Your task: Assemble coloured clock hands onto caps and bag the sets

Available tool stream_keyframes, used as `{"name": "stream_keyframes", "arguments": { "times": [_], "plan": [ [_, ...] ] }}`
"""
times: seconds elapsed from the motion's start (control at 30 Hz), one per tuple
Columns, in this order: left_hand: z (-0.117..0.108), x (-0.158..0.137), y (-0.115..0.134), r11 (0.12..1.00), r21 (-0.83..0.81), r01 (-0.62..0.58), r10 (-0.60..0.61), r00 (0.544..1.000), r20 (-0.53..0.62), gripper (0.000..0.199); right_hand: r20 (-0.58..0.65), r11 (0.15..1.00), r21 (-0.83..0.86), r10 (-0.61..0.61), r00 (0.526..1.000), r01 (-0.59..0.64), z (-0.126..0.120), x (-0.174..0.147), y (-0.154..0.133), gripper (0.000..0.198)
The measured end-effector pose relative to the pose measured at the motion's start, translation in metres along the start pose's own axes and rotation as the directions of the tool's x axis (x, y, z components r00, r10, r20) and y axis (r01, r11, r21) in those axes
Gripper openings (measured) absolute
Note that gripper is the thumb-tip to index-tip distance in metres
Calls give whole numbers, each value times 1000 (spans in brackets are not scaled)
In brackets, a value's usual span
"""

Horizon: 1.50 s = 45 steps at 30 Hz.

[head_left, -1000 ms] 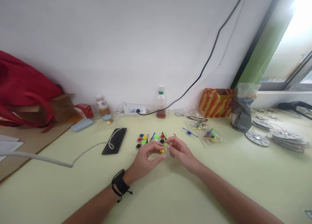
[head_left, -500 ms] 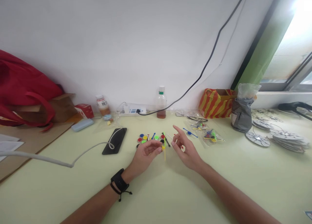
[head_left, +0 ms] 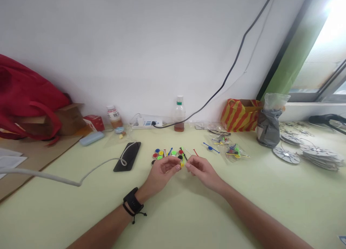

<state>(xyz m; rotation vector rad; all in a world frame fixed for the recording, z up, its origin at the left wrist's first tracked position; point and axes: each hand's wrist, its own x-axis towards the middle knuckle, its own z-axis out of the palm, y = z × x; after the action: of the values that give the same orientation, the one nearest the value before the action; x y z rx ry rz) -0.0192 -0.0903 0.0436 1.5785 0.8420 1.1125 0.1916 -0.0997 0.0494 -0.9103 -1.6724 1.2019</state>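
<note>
Between thumb and fingers, my left hand (head_left: 164, 169) pinches a small yellow plastic spinner (head_left: 182, 165), mostly covered by the fingertips. My right hand (head_left: 204, 170) is close beside it with thumb and index finger pressed together; whether anything is in that pinch is hidden. Just beyond both hands lie several round plastic discs in red, green, blue, yellow and black, among them a green disc (head_left: 173, 153). Loose arrows lie there too, such as a blue arrow (head_left: 170, 151) and a red arrow (head_left: 195, 152). A blue spinner with its arrow (head_left: 211, 148) lies to the right.
A black phone (head_left: 127, 157) with a grey cable lies at left. Bagged plastic parts (head_left: 236, 151) are at right, near stacked grey discs (head_left: 320, 155). Along the wall stand a bottle (head_left: 179, 113), a power strip (head_left: 144, 122) and a striped bag (head_left: 239, 115).
My right hand has closed from spread fingers into a pinch and come left to the yellow spinner. Its long yellow arrow, hanging down before, no longer shows. My left hand has barely moved.
</note>
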Motion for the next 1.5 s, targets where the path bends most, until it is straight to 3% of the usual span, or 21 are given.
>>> {"name": "stream_keyframes", "arguments": {
  "times": [0.57,0.73,0.87,0.93,1.07,1.13,1.3,1.5],
  "plan": [
    [1,0,1,998,48,-27,26,999,21,26,14,995,-99,-28,1000,29,2,1,3,38],
    [0,0,0,1000,23,-10,10,1000,5,26,-99,974,-194,-138,985,117,0,-4,3,27],
    [-1,-1,-4,1000,-16,2,-2,1000,-12,28,-176,956,-244,-211,962,165,0,-9,3,46],
    [-2,0,-6,999,-32,6,-6,1000,-20,29,-144,961,-230,-190,971,154,0,-8,2,33],
    [-2,1,-8,999,-44,18,-20,999,-41,28,53,990,-139,-14,999,21,-2,-4,2,66],
    [-2,1,-7,999,-43,16,-18,999,-45,28,21,991,-133,15,1000,-12,-3,-2,2,64],
    [-1,0,-5,999,-34,6,-6,1000,-12,25,-131,982,-187,-41,991,16,-3,0,2,48],
    [0,-1,-1,1000,-12,7,-7,1000,16,24,-130,970,-242,-54,990,21,-3,0,4,43]
  ]
}}
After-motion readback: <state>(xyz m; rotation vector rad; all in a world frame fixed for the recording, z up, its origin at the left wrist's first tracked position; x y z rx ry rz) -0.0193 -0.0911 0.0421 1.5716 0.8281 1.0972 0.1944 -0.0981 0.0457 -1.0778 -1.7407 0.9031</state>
